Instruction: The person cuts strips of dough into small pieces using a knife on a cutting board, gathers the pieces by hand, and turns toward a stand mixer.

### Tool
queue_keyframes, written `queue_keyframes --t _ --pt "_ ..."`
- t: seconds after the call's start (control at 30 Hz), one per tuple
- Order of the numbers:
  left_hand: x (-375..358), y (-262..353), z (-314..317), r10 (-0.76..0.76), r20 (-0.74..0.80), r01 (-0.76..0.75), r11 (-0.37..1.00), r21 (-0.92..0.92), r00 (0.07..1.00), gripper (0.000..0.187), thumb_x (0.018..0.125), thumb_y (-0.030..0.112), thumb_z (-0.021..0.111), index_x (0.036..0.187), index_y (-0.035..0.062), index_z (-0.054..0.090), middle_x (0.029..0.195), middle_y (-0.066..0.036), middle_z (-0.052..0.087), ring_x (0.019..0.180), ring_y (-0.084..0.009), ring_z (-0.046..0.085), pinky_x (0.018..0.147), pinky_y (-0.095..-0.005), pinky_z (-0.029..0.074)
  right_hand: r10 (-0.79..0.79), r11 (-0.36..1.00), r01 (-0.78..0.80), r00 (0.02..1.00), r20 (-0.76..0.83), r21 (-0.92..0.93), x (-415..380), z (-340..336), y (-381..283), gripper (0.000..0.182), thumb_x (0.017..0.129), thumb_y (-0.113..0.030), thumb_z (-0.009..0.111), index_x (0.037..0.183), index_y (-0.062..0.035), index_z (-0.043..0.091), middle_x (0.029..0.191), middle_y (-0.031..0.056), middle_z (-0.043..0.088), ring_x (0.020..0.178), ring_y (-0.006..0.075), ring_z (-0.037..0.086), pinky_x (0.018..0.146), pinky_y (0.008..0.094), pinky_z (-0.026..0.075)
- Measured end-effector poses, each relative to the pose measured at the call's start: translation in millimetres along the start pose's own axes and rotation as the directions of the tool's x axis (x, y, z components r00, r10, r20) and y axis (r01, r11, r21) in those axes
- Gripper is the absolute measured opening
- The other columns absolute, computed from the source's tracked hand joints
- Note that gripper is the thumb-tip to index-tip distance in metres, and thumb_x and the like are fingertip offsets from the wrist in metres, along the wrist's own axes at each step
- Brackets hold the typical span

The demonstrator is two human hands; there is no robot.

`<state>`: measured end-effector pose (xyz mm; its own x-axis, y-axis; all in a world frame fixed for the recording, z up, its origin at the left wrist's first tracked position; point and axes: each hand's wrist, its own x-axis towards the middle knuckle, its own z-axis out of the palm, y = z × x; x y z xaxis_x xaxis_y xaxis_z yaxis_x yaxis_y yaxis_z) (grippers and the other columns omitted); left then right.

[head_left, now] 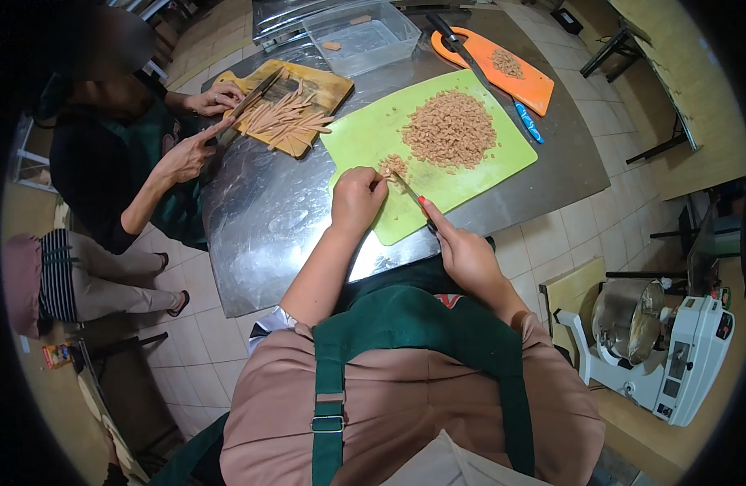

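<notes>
On the lime-green cutting board (365, 130) my right hand (466, 255) grips a knife (407, 188) with a red mark near its handle. The blade's tip reaches a small heap of diced light-brown food (395, 166). My left hand (359, 197) has its fingers curled at the near-left side of that heap, pressed against pieces too small to make out. Farther back on the same board lies a large pile of the same diced food (450, 130).
At left, a co-worker's hands (187, 158) cut strips (288, 120) on a wooden board (332, 81). A clear plastic bin (365, 53) and an orange board (539, 89) with a black-handled knife (462, 50) stand behind. A blue-handled utensil (527, 121) lies right; a stand mixer (673, 356) is lower right.
</notes>
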<state>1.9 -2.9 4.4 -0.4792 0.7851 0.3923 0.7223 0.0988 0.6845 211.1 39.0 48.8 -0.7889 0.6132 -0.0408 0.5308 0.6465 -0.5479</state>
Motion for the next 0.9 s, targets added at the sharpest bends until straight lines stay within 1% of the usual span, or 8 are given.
queue_keyframes --t 0.03,0.1,0.27,0.4,0.63,0.73,0.83,0.9 --pt "0 0 0 0.023 -0.006 -0.023 1.000 0.015 1.000 0.009 0.069 0.007 0.066 0.066 0.0007 0.060 0.068 -0.015 0.059 0.067 -0.0327 0.057 0.064 -0.0398 0.047 -0.001 1.000 0.001 1.000 0.000 0.000 4 -1 -3 0.063 0.083 -0.006 0.046 0.141 -0.0234 0.029 0.061 0.0201 0.057 0.055 0.0372 0.057 0.056 0.0485 0.046" --pt "0 0 1 0.049 -0.014 -0.049 0.998 0.032 0.999 0.009 0.069 0.007 0.066 0.066 0.0008 0.059 0.067 -0.015 0.058 0.067 -0.0327 0.057 0.064 -0.0403 0.047 0.037 0.998 -0.034 0.997 0.068 -0.052 12 -1 -9 0.064 0.083 -0.005 0.045 0.142 -0.0225 0.027 0.061 0.0202 0.057 0.057 0.0375 0.058 0.058 0.0485 0.046" --pt "0 0 4 0.081 -0.027 -0.080 0.995 0.052 0.996 0.011 0.069 0.006 0.065 0.065 0.0016 0.056 0.067 -0.015 0.055 0.068 -0.0333 0.055 0.063 -0.0417 0.046 0.027 0.998 -0.021 0.995 0.095 -0.057 25 10 -9 0.070 0.080 -0.003 0.045 0.143 -0.0222 0.024 0.062 0.0201 0.058 0.058 0.0372 0.059 0.058 0.0471 0.047" --pt "-1 0 4 0.065 -0.019 -0.064 0.996 0.059 0.998 0.011 0.069 0.007 0.066 0.066 0.0019 0.056 0.067 -0.014 0.055 0.068 -0.0332 0.055 0.064 -0.0416 0.046 0.062 0.995 -0.050 0.989 0.132 -0.088 28 13 -15 0.074 0.077 -0.001 0.045 0.144 -0.0227 0.022 0.063 0.0201 0.058 0.059 0.0365 0.059 0.058 0.0463 0.047" --pt "0 1 4 0.045 -0.027 -0.043 0.998 0.051 0.999 0.012 0.069 0.007 0.066 0.065 0.0015 0.057 0.067 -0.014 0.057 0.068 -0.0326 0.056 0.064 -0.0410 0.046 0.089 0.989 -0.068 0.983 0.163 -0.132 7 6 -12 0.072 0.079 -0.003 0.046 0.144 -0.0238 0.023 0.063 0.0198 0.058 0.059 0.0369 0.059 0.059 0.0469 0.047" --pt "0 -3 1 0.030 -0.005 -0.030 0.999 0.015 1.000 0.010 0.069 0.007 0.066 0.065 0.0010 0.059 0.068 -0.015 0.059 0.068 -0.0325 0.057 0.064 -0.0401 0.047 0.089 0.990 -0.072 0.986 0.141 -0.120 -1 0 -6 0.068 0.081 -0.005 0.046 0.143 -0.0245 0.025 0.061 0.0198 0.058 0.058 0.0370 0.059 0.059 0.0475 0.047" --pt "0 -4 -1 0.025 0.016 -0.025 1.000 -0.011 1.000 0.009 0.069 0.007 0.066 0.066 0.0006 0.061 0.068 -0.015 0.060 0.068 -0.0325 0.058 0.064 -0.0395 0.047 0.053 0.998 -0.049 0.994 0.100 -0.047 -4 -2 -1 0.066 0.083 -0.006 0.046 0.142 -0.0256 0.026 0.060 0.0198 0.057 0.058 0.0370 0.059 0.059 0.0480 0.047" --pt "1 -3 -1 0.032 0.014 -0.032 0.999 -0.009 0.999 0.008 0.069 0.006 0.067 0.066 0.0006 0.061 0.069 -0.015 0.060 0.068 -0.0325 0.058 0.065 -0.0394 0.047 0.015 1.000 -0.015 1.000 0.022 -0.021 -1 -6 -2 0.066 0.082 -0.006 0.046 0.142 -0.0264 0.027 0.061 0.0193 0.057 0.058 0.0371 0.059 0.058 0.0483 0.046"
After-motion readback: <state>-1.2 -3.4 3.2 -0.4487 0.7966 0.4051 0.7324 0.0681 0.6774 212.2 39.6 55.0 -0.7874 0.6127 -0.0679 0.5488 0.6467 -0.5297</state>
